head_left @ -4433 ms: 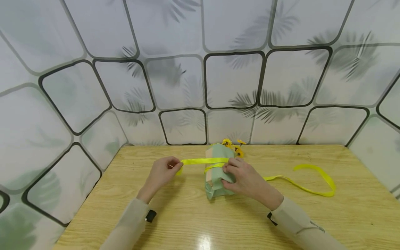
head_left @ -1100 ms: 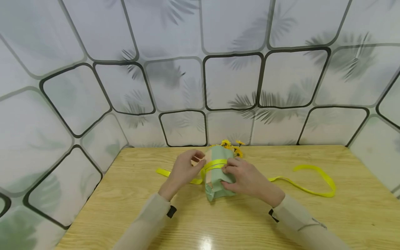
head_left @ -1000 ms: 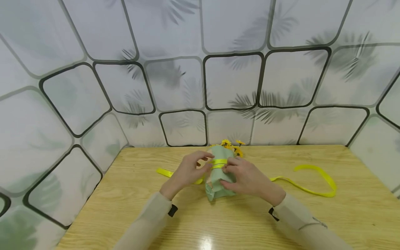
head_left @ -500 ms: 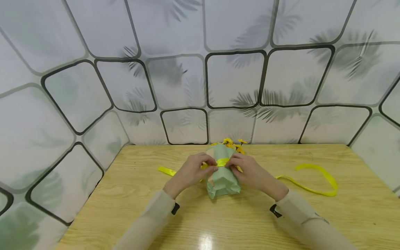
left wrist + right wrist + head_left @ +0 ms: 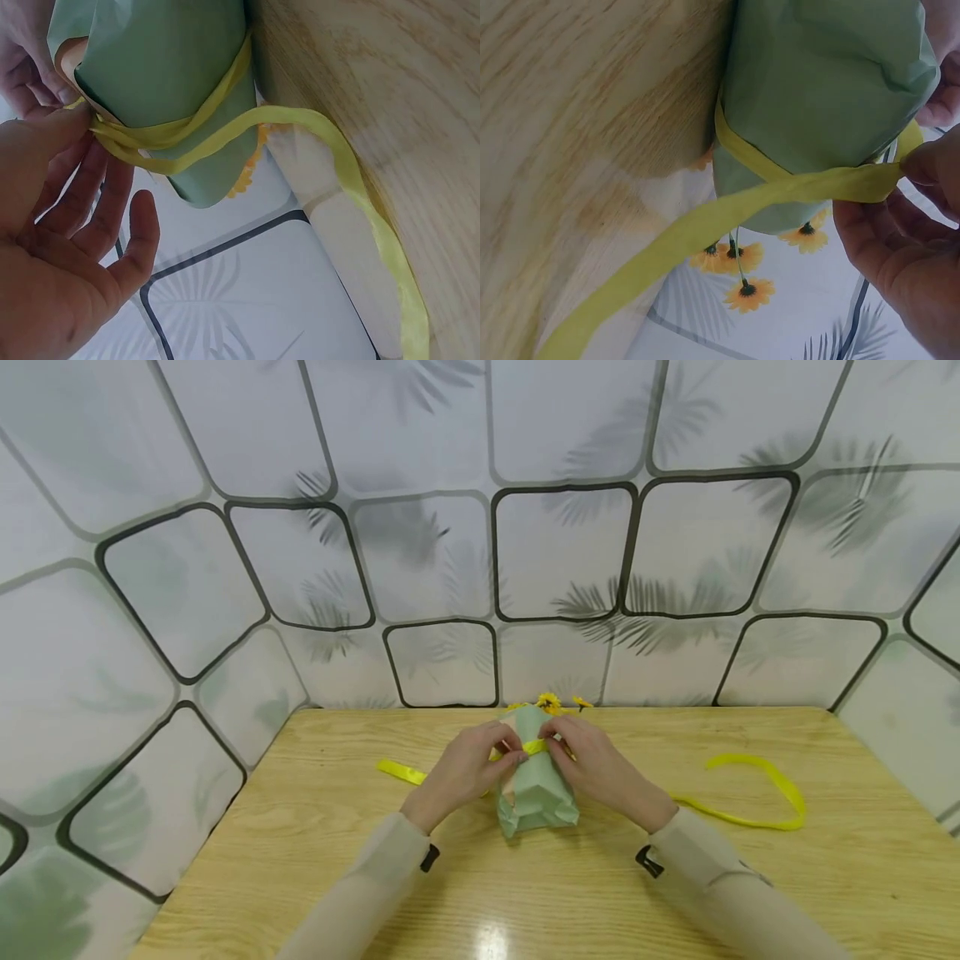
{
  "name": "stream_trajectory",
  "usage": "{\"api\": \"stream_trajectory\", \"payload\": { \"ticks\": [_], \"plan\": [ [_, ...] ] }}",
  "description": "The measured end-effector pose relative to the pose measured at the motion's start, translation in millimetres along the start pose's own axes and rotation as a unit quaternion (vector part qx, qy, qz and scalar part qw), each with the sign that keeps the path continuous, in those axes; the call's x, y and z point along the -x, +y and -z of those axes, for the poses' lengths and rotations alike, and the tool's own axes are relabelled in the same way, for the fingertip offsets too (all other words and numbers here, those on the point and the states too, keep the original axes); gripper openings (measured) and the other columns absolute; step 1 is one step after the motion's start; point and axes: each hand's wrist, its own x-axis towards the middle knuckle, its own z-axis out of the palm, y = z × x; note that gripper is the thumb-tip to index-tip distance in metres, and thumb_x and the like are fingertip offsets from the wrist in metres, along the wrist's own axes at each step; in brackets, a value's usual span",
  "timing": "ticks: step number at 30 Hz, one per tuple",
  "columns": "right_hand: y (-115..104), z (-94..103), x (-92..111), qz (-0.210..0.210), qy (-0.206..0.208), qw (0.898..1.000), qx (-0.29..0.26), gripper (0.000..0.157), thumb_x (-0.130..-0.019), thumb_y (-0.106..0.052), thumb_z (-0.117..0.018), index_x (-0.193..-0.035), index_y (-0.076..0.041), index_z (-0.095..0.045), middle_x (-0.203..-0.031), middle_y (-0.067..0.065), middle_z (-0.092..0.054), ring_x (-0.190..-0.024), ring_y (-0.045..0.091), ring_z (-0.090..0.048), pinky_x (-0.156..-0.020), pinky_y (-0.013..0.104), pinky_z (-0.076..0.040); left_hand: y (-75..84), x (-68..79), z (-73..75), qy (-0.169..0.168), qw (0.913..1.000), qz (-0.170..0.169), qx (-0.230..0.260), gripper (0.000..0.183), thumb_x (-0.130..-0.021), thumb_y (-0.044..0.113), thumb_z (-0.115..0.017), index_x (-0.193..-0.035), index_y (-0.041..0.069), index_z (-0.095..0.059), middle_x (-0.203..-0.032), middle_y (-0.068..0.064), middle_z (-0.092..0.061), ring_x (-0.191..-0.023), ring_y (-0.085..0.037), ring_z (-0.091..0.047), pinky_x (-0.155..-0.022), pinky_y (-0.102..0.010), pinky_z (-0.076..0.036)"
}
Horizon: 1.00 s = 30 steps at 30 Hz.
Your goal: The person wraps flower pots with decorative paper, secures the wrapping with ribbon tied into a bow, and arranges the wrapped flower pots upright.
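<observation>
A bouquet in pale green wrapping paper (image 5: 537, 797) lies on the table, its yellow-orange flowers (image 5: 750, 292) poking out at the far end. Yellow ribbon (image 5: 535, 747) runs around its middle, crossing itself at the sides in both wrist views. On the bouquet's left, my left hand (image 5: 468, 764) pinches the ribbon between thumb and fingertips, the other fingers loosely bent. Opposite it, my right hand (image 5: 596, 764) pinches the ribbon with thumb and forefinger at the right side. Fingers cover part of the ribbon on top in the head view.
One ribbon tail (image 5: 401, 771) lies on the wooden table (image 5: 465, 877) at left. The longer tail (image 5: 787, 793) curves across the table at right. Behind stands a patterned wall covering (image 5: 558, 552).
My left hand let go of the outstretched ribbon at left, leaving its tail on the table, and came in to the bouquet. My right hand moved from holding the wrap to pinching ribbon.
</observation>
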Motion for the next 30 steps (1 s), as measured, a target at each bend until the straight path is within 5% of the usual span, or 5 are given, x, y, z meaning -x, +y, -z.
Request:
{"api": "stream_trajectory", "payload": {
  "ticks": [16, 25, 30],
  "plan": [
    [-6, -6.7, -8, -0.047, 0.006, 0.999, 0.012, 0.007, -0.095, 0.0, -0.066, -0.099, -0.004, -0.069, -0.091, 0.009, -0.072, -0.082, 0.023, -0.064, -0.072, 0.037, -0.053, 1.3, -4.8, -0.5, 0.001, 0.9999, -0.013, -0.005, 0.009, -0.102, 0.009, -0.06, -0.108, 0.01, -0.066, -0.099, 0.0, -0.072, -0.09, -0.011, -0.069, -0.08, -0.027, -0.058],
    [-4, -3.4, -12, -0.123, -0.029, 0.991, -0.05, 0.006, -0.1, -0.002, -0.06, -0.106, -0.003, -0.058, -0.074, 0.005, -0.064, -0.062, 0.01, -0.053, -0.055, 0.024, -0.044, 2.7, -3.2, -1.6, -0.003, 0.9991, -0.02, -0.037, 0.019, -0.098, 0.02, -0.071, -0.112, 0.008, -0.073, -0.103, -0.004, -0.072, -0.091, -0.015, -0.068, -0.081, -0.028, -0.058],
    [0, -0.5, -12, -0.126, -0.028, 0.99, -0.061, 0.003, -0.098, -0.005, -0.065, -0.1, -0.004, -0.063, -0.068, 0.0, -0.058, -0.058, 0.006, -0.045, -0.054, 0.021, -0.039, 2.1, -2.8, -3.9, 0.001, 0.9993, -0.02, -0.031, 0.014, -0.099, 0.019, -0.069, -0.106, 0.008, -0.075, -0.097, -0.003, -0.069, -0.086, -0.013, -0.067, -0.076, -0.024, -0.056]
  ]
}}
